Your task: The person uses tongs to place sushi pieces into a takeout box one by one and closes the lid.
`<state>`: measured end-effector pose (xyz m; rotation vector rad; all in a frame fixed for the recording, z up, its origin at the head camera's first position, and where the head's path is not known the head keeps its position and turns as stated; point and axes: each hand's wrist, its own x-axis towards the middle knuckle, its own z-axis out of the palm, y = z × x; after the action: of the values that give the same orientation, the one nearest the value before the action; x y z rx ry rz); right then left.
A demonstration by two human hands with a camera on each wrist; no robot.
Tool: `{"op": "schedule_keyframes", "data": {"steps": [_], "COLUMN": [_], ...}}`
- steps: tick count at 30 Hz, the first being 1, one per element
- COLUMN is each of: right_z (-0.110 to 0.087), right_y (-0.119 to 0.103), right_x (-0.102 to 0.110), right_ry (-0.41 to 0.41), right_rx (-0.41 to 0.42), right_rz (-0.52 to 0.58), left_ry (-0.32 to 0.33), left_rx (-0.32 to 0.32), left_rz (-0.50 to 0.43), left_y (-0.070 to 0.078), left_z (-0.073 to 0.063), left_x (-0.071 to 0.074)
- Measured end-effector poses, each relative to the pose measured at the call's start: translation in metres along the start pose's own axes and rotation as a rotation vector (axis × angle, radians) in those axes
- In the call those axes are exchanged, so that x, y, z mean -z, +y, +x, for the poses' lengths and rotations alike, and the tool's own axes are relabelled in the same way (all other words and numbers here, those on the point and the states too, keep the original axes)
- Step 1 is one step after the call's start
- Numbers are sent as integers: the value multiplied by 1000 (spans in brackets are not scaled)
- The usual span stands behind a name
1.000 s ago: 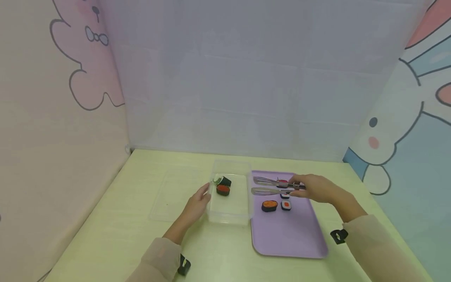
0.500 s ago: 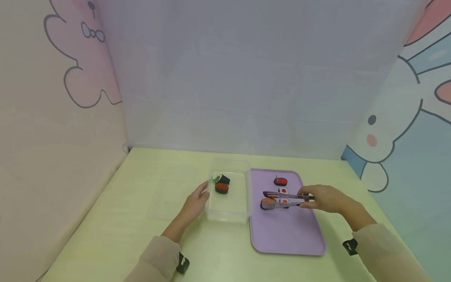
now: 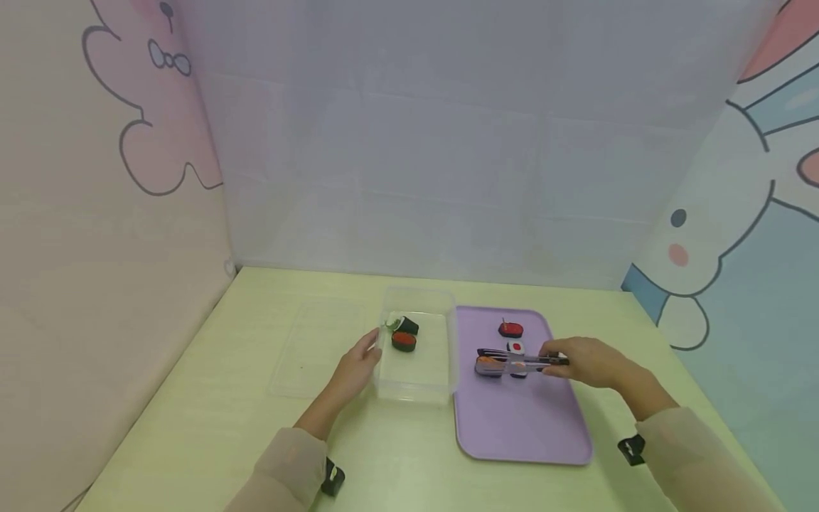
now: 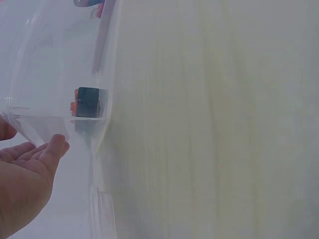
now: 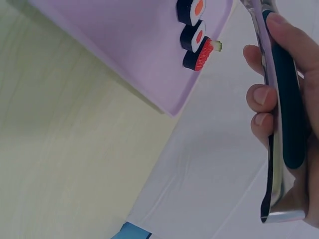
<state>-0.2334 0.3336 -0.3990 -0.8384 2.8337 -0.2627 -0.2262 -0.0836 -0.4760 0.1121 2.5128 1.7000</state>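
Metal tongs (image 5: 288, 114), one pair, gripped by the right hand (image 3: 585, 361), perhaps pinching one orange-topped sushi (image 3: 489, 360) of four on the purple tray (image 3: 521, 427); left hand (image 3: 352, 371), fingers relaxed, touches one clear box (image 3: 412, 393), two sushi pieces (image 3: 404, 343) inside

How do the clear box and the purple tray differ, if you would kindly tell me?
The clear box is see-through, whereas the purple tray is opaque. The box has tall walls; the tray has only a low rim. The tray's near edge lies closer to the person than the box's. Both contain sushi pieces.
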Motion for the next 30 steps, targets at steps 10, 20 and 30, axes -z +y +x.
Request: {"op": "schedule_keyframes", "data": {"steps": [10, 20, 30], "right_z": [2, 31, 79], "right_y": [-11, -42, -77], "right_x": [26, 40, 20], "right_ry": [34, 57, 44], "right_rx": [-9, 67, 177], "right_rz": [43, 44, 15], "left_ry": [-1, 6, -1], "left_rx": [10, 11, 16], "left_rz": [-5, -22, -19], "left_y": [1, 3, -3], "left_z": [-2, -4, -2], "left_x": [-1, 3, 2]}}
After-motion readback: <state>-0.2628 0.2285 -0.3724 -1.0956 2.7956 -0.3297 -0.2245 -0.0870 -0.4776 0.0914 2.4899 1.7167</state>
